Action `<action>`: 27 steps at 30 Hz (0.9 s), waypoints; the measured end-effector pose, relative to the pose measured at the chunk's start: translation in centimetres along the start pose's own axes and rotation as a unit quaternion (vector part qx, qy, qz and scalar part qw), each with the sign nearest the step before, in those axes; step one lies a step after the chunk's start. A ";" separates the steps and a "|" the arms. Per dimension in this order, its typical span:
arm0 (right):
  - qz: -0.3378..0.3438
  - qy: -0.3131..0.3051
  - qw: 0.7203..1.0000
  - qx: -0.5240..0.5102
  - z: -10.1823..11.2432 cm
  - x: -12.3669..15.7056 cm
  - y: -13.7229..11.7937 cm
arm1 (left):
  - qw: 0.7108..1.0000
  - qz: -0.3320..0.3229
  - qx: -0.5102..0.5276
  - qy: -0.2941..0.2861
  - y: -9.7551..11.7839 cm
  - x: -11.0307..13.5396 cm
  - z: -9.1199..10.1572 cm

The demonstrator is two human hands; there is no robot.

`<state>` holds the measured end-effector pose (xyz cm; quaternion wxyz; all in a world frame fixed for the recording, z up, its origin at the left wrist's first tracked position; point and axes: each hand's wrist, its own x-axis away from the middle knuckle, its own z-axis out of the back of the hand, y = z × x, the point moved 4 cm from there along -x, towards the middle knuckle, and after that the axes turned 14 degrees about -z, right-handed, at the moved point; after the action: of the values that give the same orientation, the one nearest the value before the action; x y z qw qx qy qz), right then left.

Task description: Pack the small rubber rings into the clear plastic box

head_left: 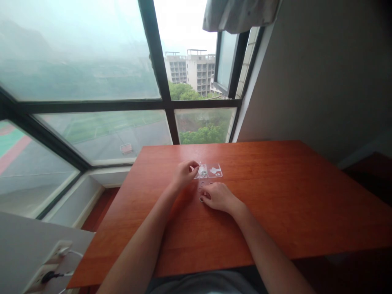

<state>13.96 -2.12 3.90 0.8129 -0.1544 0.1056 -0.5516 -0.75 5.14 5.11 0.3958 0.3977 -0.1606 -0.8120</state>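
Observation:
A small clear plastic case (pixel 215 170) lies open on the table, its right half printed with a white shape. Shiny ring-like pieces (pixel 203 174) sit in its left half. My left hand (pixel 183 174) is at the case's left side, thumb and fingers bent together in a pinch; what they grip, if anything, is too small to make out. Closer to me, my right hand (pixel 219 197) rests low over the tabletop, its fingertips pinched on a small round ring (pixel 201 199). A few more small rings (pixel 202 183) lie between the case and my right hand, some partly hidden by it.
The reddish-brown wooden table (pixel 275 183) spans the view below a large dark-framed window (pixel 167 104). A grey wall (pixel 306 81) stands at the right. Sockets with plugs and cables (pixel 50 275) are at the lower left, beside the table's edge.

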 end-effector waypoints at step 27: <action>-0.135 0.258 0.950 -0.116 1.9 -0.7 3.7 | 0.976 -0.016 0.188 -0.105 3.8 0.0 -1.7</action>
<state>17.59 0.03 4.35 0.6524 -0.1132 0.3534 -0.6608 2.56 2.86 6.22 0.2816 0.3800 -0.3445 -0.8109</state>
